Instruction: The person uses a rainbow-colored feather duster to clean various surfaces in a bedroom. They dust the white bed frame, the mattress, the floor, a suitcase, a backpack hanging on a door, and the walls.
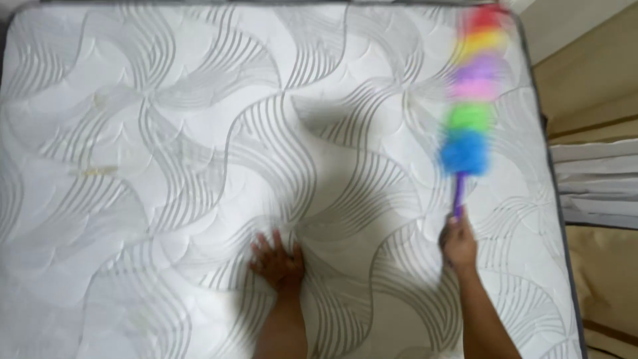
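A bare white mattress with a grey swirl quilt pattern fills the view. My left hand lies flat on it near the lower middle, fingers spread, holding nothing. My right hand grips the purple handle of a rainbow-coloured fluffy duster. The duster reaches up toward the mattress's far right corner and is blurred. Its head runs blue, green, pink, purple, yellow and red from handle to tip.
A dark piping edge marks the mattress's right side. Beyond it lie a tan surface and folded white fabric. A faint yellowish stain shows on the left of the mattress.
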